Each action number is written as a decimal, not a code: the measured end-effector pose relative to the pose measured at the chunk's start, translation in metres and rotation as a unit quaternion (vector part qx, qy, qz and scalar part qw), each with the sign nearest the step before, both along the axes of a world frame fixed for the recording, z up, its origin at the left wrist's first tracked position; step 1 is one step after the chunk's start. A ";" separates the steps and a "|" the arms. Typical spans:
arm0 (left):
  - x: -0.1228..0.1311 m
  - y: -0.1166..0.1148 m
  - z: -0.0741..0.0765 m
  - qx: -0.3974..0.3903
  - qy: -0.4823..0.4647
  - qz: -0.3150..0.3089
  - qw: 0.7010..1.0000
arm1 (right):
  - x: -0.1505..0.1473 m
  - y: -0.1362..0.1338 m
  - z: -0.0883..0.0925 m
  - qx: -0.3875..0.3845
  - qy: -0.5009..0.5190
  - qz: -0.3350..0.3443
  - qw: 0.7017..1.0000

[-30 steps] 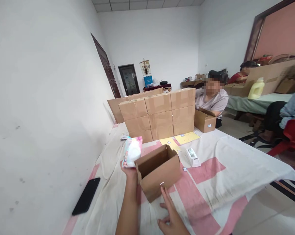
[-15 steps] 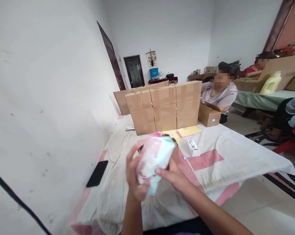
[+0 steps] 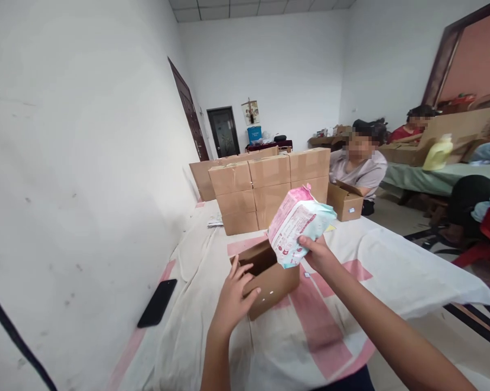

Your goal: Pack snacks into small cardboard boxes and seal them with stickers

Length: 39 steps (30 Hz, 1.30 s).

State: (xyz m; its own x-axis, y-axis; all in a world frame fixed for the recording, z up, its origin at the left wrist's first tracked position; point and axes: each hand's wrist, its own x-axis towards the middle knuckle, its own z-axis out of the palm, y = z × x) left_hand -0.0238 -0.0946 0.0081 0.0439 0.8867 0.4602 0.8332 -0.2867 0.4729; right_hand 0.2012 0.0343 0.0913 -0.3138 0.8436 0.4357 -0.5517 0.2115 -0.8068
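My right hand [image 3: 318,252] grips a soft pink, white and blue packet [image 3: 296,222] and holds it tilted just above the right side of an open brown cardboard box [image 3: 269,282]. The box sits on the table covered with a white and pink cloth [image 3: 342,304]. My left hand [image 3: 233,293] rests on the box's near left edge, fingers curled over the rim.
A stack of sealed cardboard boxes [image 3: 265,190] stands farther back on the table. A black phone [image 3: 157,303] lies at the left near the wall. A seated person [image 3: 358,165] with an open box [image 3: 344,202] is behind the table; other people sit at the right.
Both hands held the packet in front of me; now the right hand alone holds it over the box, and the left hand has dropped to the box's rim.
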 end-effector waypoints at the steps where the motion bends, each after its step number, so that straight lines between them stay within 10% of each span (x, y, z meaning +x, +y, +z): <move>1: 0.003 -0.001 0.000 0.002 0.002 -0.005 1.000 | -0.005 0.004 0.000 0.004 -0.016 0.020 1.000; 7: 0.008 -0.007 0.007 0.005 -0.021 -0.047 0.999 | -0.040 0.015 -0.016 0.050 -0.130 0.105 0.985; 12: 0.002 -0.005 -0.001 0.043 -0.039 -0.053 0.997 | -0.044 0.013 -0.004 0.181 -0.231 0.035 0.955; 20: 0.006 -0.011 -0.020 0.146 -0.010 0.018 0.989 | -0.016 0.040 -0.009 0.439 -0.441 0.016 0.783; 39: 0.005 -0.010 -0.037 0.146 -0.063 -0.023 0.987 | -0.029 0.030 0.011 0.567 -0.561 0.077 0.598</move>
